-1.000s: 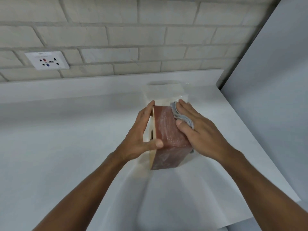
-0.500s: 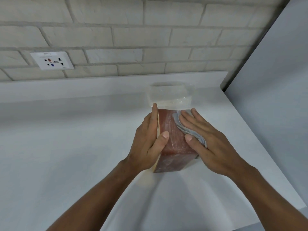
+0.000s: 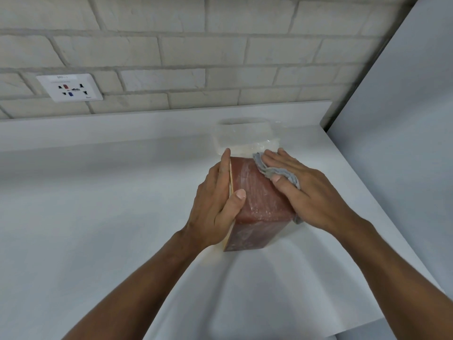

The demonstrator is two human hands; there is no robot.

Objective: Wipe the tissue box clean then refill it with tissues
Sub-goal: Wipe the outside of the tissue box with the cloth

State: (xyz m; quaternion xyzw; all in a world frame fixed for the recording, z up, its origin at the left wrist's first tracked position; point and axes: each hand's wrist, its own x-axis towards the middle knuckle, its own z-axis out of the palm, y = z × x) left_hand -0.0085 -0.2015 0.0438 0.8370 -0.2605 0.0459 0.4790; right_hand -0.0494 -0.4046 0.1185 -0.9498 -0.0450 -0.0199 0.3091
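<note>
Standing beside the person, I see through the head view a reddish-brown tissue box [image 3: 259, 192] tipped on one long side. It rests on a white paper sheet [image 3: 269, 290] spread over the pale tabletop [image 3: 98, 192], near the right corner.

The left hand [image 3: 215, 204] holds the box steady: its fingers lie straight and pressed together along the left face, and the thumb hooks over the upper face, so the edge is clamped between them. The right hand [image 3: 306, 187] presses a grey cloth [image 3: 277, 171] on the far right part of the box. Its fingers are flat and a little spread on top of the cloth, and the thumb tip shows under a fold.

Just behind the box there is a clear plastic tissue pack [image 3: 242, 138], not opened as far as I can tell. On the brick wall [image 3: 220, 45] at the left is a white socket [image 3: 69, 87].

I judge that the wiping is in hand and the refill is not yet begun. To do it well, the cloth should travel in long strokes along the whole face, with even pressure, while the left hand resists the push so the box does not slide on the paper. Then the box should be turned, so every face and the edges get the cloth. Whether the hidden faces are clean, I cannot tell.
</note>
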